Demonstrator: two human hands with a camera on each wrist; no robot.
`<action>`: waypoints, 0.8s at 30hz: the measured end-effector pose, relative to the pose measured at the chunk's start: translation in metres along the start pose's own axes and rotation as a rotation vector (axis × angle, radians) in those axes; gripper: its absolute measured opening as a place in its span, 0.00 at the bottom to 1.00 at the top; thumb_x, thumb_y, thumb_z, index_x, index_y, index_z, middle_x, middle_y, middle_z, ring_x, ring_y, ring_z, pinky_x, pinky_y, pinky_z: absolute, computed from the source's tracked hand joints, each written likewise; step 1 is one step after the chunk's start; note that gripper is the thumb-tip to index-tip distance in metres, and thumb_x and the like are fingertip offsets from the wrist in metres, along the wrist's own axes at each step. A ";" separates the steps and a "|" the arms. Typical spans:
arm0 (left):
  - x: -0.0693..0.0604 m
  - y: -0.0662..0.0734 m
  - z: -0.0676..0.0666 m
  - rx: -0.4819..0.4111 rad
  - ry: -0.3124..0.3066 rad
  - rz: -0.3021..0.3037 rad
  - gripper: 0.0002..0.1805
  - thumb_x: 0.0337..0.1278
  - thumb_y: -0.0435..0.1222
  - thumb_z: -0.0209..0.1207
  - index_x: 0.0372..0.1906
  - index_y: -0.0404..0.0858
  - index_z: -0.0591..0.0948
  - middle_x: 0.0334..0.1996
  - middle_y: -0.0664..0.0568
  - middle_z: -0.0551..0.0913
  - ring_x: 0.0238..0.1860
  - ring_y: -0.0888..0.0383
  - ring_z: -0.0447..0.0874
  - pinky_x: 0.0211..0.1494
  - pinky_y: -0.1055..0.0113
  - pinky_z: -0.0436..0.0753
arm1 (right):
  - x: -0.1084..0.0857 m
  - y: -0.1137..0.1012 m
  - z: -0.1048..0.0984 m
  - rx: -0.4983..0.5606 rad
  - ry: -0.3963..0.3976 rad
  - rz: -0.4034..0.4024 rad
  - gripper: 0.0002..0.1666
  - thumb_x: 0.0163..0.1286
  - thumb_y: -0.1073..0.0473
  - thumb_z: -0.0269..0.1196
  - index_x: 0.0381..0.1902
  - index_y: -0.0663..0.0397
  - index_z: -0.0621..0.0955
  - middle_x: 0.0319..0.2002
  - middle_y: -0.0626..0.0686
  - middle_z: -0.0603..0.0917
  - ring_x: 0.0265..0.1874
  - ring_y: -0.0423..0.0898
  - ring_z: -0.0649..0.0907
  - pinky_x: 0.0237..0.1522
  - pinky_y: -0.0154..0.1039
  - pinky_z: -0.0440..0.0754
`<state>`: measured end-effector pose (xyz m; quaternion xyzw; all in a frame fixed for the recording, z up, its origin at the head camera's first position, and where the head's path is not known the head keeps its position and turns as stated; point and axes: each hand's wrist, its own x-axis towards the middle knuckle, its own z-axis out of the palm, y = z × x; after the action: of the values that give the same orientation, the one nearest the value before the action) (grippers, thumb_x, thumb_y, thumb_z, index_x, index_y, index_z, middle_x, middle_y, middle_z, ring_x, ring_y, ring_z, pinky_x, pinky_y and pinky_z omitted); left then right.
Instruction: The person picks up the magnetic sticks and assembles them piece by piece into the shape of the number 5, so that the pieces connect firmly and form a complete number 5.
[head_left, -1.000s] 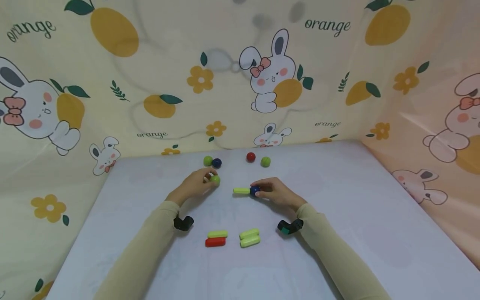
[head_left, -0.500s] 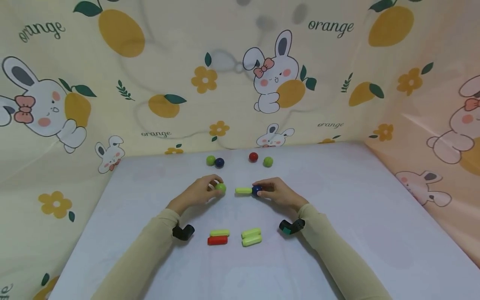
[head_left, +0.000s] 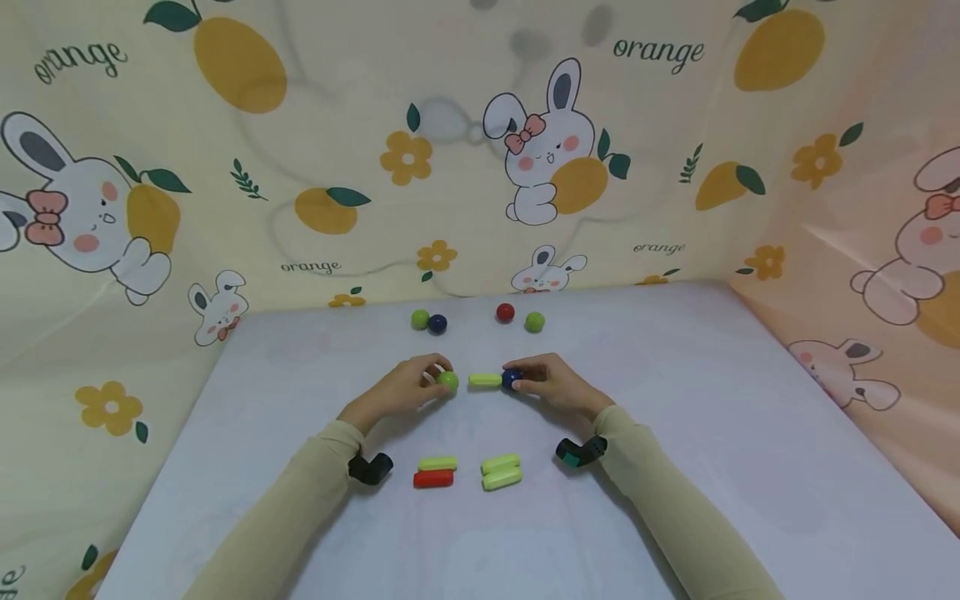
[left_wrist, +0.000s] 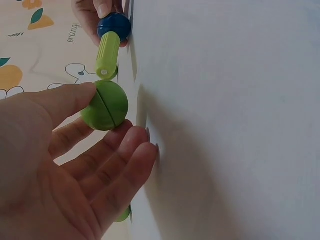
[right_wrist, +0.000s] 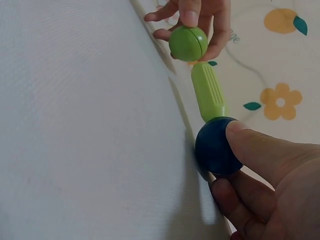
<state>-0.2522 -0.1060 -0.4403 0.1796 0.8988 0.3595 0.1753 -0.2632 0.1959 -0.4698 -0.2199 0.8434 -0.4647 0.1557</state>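
Observation:
My left hand (head_left: 408, 386) pinches a green ball (left_wrist: 105, 106) between thumb and fingers; a seam line runs round the ball. Facing it, my right hand (head_left: 553, 382) grips a dark blue ball (right_wrist: 218, 146) with thumb and fingertips. A ridged yellow-green stick (right_wrist: 208, 91) is joined to the blue ball and points left at the green ball. In the head view a narrow gap separates the stick's free end from the green ball. Both balls are held low over the white table (head_left: 637, 517).
Behind the hands lie a green ball (head_left: 420, 319) beside a dark blue ball (head_left: 437, 324), a red ball (head_left: 506, 312) and another green ball (head_left: 534, 322). Nearer are a red stick (head_left: 433, 479) and several yellow-green sticks (head_left: 502, 478). A printed cloth (head_left: 450, 208) hangs behind.
My left hand has come nearer and to the right with the green ball, closing most of the gap to the stick. The right hand, blue ball and stick have hardly moved.

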 end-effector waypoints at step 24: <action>0.004 0.007 0.007 0.069 0.005 0.048 0.17 0.70 0.39 0.61 0.60 0.45 0.77 0.54 0.47 0.84 0.48 0.56 0.84 0.57 0.57 0.83 | 0.004 -0.003 0.004 -0.041 0.014 0.005 0.24 0.74 0.60 0.62 0.66 0.56 0.78 0.64 0.58 0.82 0.60 0.52 0.81 0.69 0.55 0.74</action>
<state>-0.2510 -0.0958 -0.4410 0.2060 0.9065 0.3330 0.1581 -0.2643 0.1896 -0.4693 -0.2178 0.8545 -0.4484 0.1463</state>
